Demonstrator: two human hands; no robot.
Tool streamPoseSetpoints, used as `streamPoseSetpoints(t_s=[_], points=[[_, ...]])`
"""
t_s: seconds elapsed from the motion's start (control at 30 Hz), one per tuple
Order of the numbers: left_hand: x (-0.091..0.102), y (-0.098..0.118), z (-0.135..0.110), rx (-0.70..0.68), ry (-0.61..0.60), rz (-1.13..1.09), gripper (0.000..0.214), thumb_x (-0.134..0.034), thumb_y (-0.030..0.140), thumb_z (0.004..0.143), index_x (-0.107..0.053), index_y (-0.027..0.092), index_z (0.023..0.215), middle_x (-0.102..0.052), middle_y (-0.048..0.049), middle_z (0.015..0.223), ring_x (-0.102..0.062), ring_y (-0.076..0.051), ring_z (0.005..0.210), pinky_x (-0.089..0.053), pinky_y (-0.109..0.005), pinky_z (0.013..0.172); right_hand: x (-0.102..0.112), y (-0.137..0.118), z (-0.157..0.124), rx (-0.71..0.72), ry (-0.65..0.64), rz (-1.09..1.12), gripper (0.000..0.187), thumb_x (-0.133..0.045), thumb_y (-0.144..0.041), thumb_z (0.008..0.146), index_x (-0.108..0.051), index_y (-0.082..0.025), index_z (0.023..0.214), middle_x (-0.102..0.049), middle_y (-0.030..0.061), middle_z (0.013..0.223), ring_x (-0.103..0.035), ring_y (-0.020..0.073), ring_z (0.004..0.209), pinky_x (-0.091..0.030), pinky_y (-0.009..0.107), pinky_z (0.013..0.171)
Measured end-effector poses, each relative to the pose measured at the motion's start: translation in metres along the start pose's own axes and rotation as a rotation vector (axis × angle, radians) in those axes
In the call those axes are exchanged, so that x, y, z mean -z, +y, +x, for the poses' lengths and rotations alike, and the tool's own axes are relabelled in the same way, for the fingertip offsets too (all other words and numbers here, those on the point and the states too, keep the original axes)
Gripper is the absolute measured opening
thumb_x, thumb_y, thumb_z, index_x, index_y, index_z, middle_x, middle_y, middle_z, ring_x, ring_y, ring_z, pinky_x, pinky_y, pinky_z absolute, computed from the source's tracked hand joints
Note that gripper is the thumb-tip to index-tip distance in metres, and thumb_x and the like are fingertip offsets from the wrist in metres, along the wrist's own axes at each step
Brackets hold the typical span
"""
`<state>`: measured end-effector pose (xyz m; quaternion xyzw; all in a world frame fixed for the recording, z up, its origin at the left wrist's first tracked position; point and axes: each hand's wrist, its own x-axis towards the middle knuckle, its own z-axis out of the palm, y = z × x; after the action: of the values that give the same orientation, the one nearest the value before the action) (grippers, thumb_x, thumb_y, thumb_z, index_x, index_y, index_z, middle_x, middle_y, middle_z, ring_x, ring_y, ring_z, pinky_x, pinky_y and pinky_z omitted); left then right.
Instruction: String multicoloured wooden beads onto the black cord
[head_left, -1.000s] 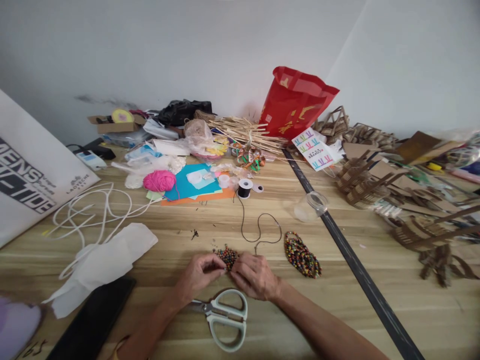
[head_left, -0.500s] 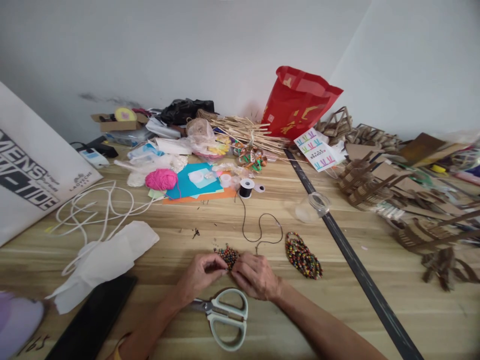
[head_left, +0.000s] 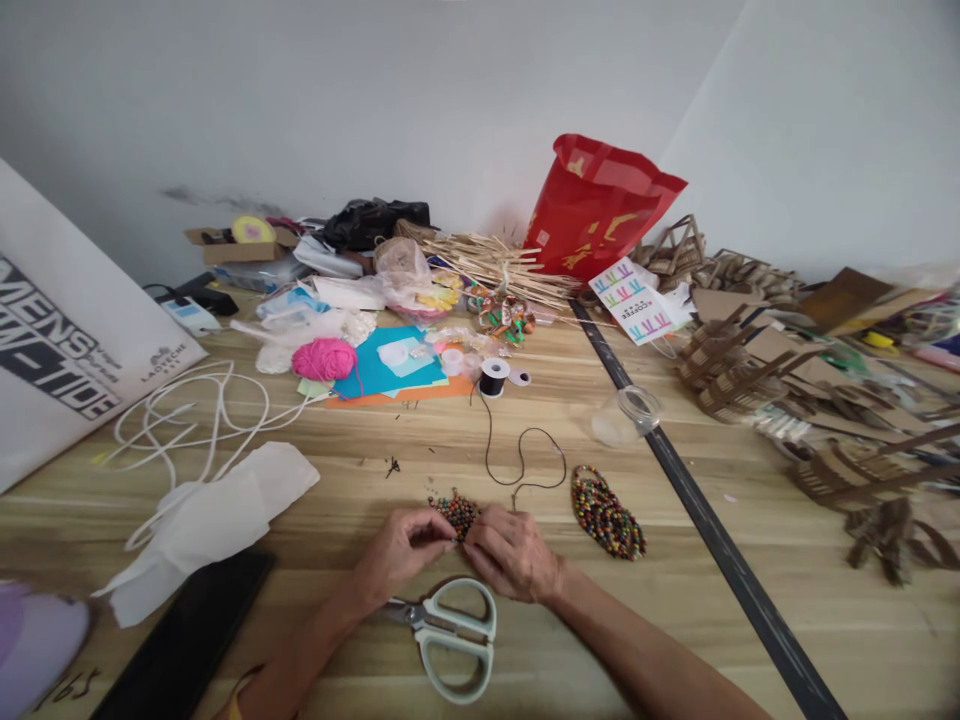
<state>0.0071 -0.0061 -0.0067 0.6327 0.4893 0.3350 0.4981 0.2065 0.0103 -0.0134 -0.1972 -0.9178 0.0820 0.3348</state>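
Note:
Close together at the front of the table, both hands work at a small pile of coloured beads (head_left: 457, 511). My left hand (head_left: 401, 555) has thumb and forefinger pinched at the pile's near edge; whatever sits between the tips is too small to name. Beside it, my right hand (head_left: 514, 555) is closed with fingers curled down, and its contents are hidden. A black cord (head_left: 525, 480) loops from a spool (head_left: 493, 377) down to near the right hand. White-handled scissors (head_left: 454, 635) lie just below the hands. To the right rest coiled bead strings (head_left: 606, 515).
Left of the hands are a white cable (head_left: 217, 400), a white paper piece (head_left: 217, 520) and a black flat object (head_left: 187, 640). Pink yarn (head_left: 323, 359) and blue sheets (head_left: 375, 375) lie behind. A red bag (head_left: 596, 210) stands at the back; woven baskets (head_left: 731, 380) crowd the right.

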Motion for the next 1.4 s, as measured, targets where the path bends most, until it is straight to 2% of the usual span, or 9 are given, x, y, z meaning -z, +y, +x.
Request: streamPoseSetpoints(t_s=[0.47, 1.4], points=[[-0.0008, 0.0022, 0.0002, -0.02, -0.014, 0.069, 0.008, -0.061, 0.016, 0.067, -0.068, 0.014, 0.068, -0.069, -0.0038, 0.067, -0.061, -0.017, 0.066, -0.047, -0.026, 0.066, -0.0028, 0.0012, -0.0028, 0.012, 0.0, -0.007, 0.006, -0.047, -0.015, 0.091, -0.052, -0.016, 0.087, -0.059, 0.0036, 0.074, -0.05, 0.0144, 0.067, -0.039, 0.026, 0.059], [-0.0014, 0.0019, 0.0, 0.021, 0.0, -0.019, 0.005, -0.062, 0.014, 0.065, -0.066, 0.013, 0.068, -0.067, -0.0031, 0.066, -0.06, -0.016, 0.065, -0.047, -0.025, 0.064, -0.0024, 0.0017, -0.0038, 0.016, -0.023, -0.01, 0.004, -0.047, -0.016, 0.091, -0.051, -0.016, 0.089, -0.058, 0.0037, 0.074, -0.052, 0.0143, 0.069, -0.039, 0.025, 0.058]])
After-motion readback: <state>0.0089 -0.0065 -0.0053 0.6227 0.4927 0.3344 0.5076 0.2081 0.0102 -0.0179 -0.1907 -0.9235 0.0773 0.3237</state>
